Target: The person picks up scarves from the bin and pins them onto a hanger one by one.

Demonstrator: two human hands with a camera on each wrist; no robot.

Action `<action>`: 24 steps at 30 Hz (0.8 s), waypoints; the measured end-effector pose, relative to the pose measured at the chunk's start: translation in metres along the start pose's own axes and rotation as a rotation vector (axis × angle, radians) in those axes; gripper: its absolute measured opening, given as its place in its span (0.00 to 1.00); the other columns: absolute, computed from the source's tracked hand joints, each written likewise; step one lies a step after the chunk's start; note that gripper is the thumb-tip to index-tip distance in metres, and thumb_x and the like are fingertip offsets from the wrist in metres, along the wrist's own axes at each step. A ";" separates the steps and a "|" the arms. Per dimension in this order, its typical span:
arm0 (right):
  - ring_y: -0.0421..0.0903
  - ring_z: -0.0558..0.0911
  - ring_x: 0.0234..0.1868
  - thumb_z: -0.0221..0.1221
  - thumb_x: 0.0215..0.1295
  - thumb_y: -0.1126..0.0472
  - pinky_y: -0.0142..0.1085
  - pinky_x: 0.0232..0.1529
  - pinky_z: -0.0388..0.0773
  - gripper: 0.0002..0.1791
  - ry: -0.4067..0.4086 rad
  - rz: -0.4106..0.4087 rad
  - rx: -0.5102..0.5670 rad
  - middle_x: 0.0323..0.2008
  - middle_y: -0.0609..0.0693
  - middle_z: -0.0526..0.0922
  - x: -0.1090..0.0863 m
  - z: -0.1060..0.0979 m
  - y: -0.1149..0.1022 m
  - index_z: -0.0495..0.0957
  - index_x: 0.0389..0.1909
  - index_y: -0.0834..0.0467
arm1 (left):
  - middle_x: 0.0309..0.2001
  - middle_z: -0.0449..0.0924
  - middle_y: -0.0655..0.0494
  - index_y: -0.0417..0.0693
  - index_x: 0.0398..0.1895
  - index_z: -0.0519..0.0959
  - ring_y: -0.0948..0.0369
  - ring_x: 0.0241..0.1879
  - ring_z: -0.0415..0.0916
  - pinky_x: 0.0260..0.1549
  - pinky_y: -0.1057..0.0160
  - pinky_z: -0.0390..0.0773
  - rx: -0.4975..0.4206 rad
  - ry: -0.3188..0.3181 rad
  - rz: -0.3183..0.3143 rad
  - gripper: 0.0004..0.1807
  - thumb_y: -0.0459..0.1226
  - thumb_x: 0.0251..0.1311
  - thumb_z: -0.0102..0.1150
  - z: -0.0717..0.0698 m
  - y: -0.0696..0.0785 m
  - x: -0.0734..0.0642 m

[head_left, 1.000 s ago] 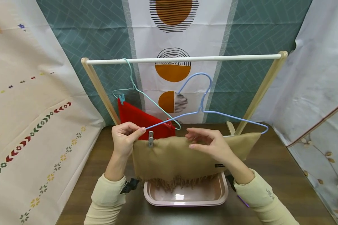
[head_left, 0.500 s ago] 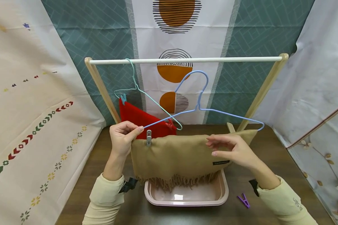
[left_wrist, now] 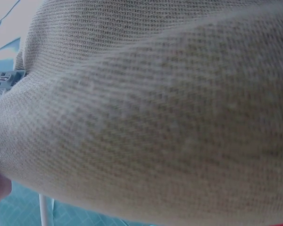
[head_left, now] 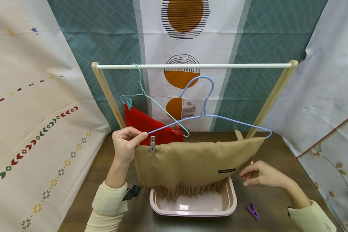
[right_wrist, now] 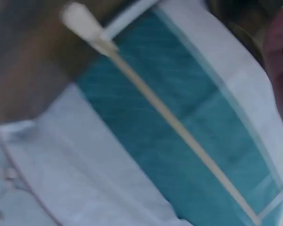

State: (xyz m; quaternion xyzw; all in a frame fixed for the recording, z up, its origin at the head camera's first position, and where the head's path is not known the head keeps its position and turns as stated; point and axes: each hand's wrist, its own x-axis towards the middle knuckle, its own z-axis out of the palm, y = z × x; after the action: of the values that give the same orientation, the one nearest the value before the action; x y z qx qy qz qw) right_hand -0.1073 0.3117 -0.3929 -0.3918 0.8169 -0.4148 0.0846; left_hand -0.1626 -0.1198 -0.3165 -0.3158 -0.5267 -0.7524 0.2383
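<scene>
My left hand pinches the left end of a blue hanger between thumb and fingers. A tan fringed scarf hangs over the hanger's lower bar, with a grey clothespin clipped near its left end. In the left wrist view the scarf fills most of the picture, and the clothespin shows at the left edge. My right hand is off the scarf, just right of its lower corner, fingers loosely bent around nothing. Below it on the table lies a purple clothespin.
A pink basin stands under the scarf's fringe. Behind is a rack with a white rail and wooden posts. A mint hanger on the rail carries a red cloth held by a blue clip and a red clip.
My right hand has moved away from the front of the scarf, right and down towards the purple clothespin. The left hand keeps its pinch on the hanger, nearly still.
</scene>
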 end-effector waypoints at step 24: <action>0.30 0.64 0.16 0.63 0.37 0.31 0.30 0.14 0.63 0.38 0.161 0.382 -0.680 0.17 0.36 0.68 -0.083 0.107 0.093 0.74 0.40 0.59 | 0.14 0.76 0.59 0.47 0.19 0.82 0.65 0.10 0.52 0.07 0.69 0.51 0.004 -0.012 0.018 0.19 0.15 0.42 0.53 -0.002 -0.004 -0.001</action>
State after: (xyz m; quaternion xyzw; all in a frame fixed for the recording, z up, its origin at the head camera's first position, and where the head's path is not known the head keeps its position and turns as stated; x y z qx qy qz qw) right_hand -0.0543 0.3372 -0.5463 -0.2047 0.9698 -0.1266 -0.0386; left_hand -0.1647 -0.1204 -0.3200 -0.3247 -0.5267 -0.7472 0.2427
